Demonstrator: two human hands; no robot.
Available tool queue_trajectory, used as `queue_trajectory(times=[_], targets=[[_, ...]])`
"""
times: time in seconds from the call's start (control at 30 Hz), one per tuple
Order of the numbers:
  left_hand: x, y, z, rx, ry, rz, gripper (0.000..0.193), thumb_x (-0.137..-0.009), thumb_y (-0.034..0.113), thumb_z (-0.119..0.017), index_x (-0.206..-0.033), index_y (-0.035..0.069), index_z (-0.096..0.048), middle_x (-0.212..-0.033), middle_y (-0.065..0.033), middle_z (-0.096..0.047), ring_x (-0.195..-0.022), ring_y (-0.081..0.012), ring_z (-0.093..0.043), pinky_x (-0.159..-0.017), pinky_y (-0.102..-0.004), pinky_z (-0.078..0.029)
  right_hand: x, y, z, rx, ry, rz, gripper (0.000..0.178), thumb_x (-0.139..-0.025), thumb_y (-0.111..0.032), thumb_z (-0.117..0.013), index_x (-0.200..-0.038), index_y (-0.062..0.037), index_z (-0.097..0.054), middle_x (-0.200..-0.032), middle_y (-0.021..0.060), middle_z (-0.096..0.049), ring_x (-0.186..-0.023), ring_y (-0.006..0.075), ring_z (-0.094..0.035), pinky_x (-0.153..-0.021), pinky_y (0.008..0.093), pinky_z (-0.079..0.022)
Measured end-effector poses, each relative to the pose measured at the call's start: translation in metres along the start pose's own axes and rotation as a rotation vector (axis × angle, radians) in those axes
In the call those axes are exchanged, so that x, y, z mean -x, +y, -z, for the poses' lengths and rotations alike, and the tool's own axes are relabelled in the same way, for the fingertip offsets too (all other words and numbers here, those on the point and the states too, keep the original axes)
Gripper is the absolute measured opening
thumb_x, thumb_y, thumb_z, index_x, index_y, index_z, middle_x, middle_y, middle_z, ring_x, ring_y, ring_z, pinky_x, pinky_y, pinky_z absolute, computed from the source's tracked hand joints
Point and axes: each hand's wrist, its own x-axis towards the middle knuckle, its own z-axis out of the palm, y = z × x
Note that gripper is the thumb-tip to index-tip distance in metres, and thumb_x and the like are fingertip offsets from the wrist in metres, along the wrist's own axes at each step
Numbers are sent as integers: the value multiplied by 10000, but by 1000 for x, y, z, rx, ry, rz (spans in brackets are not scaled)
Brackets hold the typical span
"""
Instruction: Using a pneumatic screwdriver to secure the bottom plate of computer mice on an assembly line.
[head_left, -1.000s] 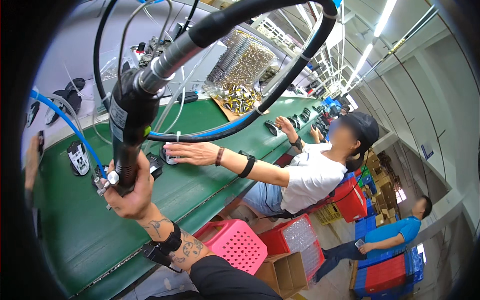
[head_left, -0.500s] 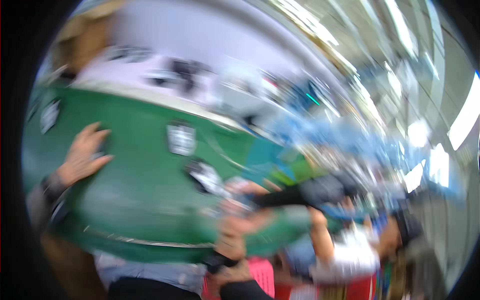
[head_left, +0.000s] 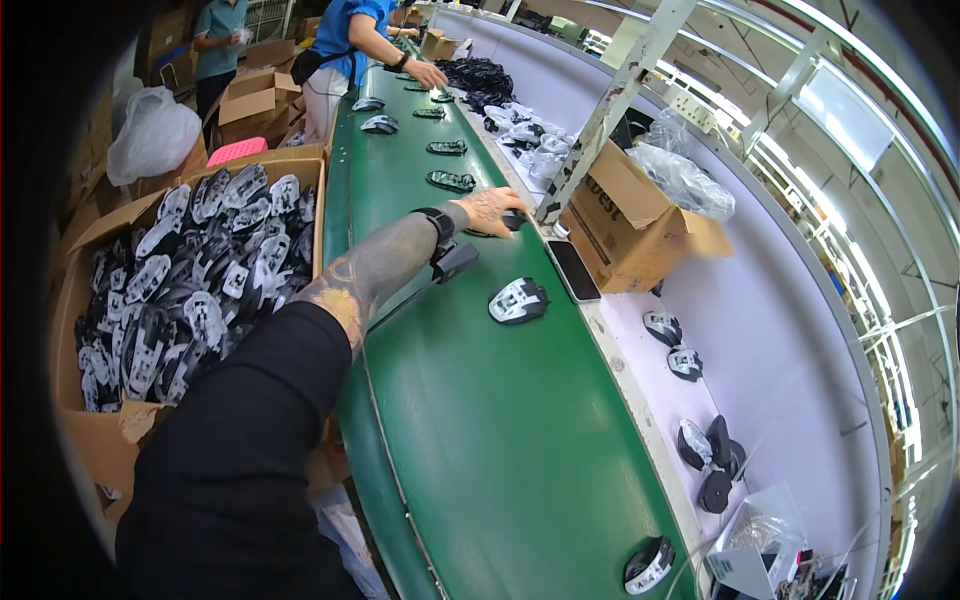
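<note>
My left arm, in a black sleeve, reaches from the lower left across the green conveyor belt (head_left: 480, 430). At the belt's far right edge my left hand (head_left: 489, 211) is closed around a dark computer mouse shell (head_left: 513, 220), mostly covered by the fingers. Nearer to me lies a mouse shell with a white inner part (head_left: 519, 300). Beyond the hand, flat dark mouse parts (head_left: 451, 181) lie spaced along the belt. Another black-and-white mouse shell (head_left: 649, 566) is at the near right. My right hand is out of view.
Left of the belt stands a cardboard box (head_left: 322, 215) full of mouse shells. A phone (head_left: 573, 270) lies on the right ledge beside a metal post (head_left: 612, 110) and an open carton (head_left: 615, 225). More shells (head_left: 685, 363) sit on the side shelf. A co-worker's hand (head_left: 425, 73) is over the far belt.
The view has swung round from a blurred look across the belt to one along it. My left hand, earlier spread above the belt, now grips a mouse shell. My right hand has left view.
</note>
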Motion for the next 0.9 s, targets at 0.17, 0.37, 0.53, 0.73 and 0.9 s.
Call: queue_trajectory(times=[0.17, 0.37, 0.53, 0.73, 0.9], targets=[[-24, -46, -12, -19, -188, 12, 589, -636, 208, -666, -1203, 87, -562, -1297, -113, -485, -1165, -290, -487, -1003, -346, -386, -27, -25, 6, -680, -32, -375, 308, -854, -161, -602, -1072, 46, -536, -1175, 187, -526, -1141, 354, -467, -930, 507, -427], [-29, -61, -27, 50, -267, -31, 598, -665, 198, -655, -1244, 105, -537, -1344, -121, -454, -1207, -303, -461, -1035, -349, -352, -54, -51, 14, -1078, -68, -621, 343, -849, -157, -605, -1119, 26, -498, -1166, 176, -528, -1112, 332, -479, -909, 489, -437], [-28, -60, -24, 44, -219, -85, 598, -661, 191, -663, -1238, 97, -535, -1319, -128, -477, -1196, -300, -474, -1025, -361, -365, -64, -58, 14, -1160, -82, -683, 380, -846, -153, -608, -1158, 10, -467, -1159, 167, -530, -1088, 313, -489, -891, 474, -446], [-16, -79, -36, 47, -261, -158, 538, -747, 297, -638, -1238, 106, -528, -1329, -146, -457, -1177, -317, -486, -1012, -381, -377, -71, -71, 13, -1252, -87, -729, 430, -841, -149, -611, -1205, -9, -429, -1151, 156, -532, -1058, 290, -501, -870, 457, -457], [-15, -58, -47, -100, -180, -99, 507, -855, 455, -578, -1240, 129, -527, -1345, -146, -438, -1175, -336, -481, -992, -404, -390, -80, -69, 17, -1325, -82, -768, 476, -837, -145, -613, -1244, -25, -398, -1144, 146, -533, -1034, 271, -511, -852, 442, -466]])
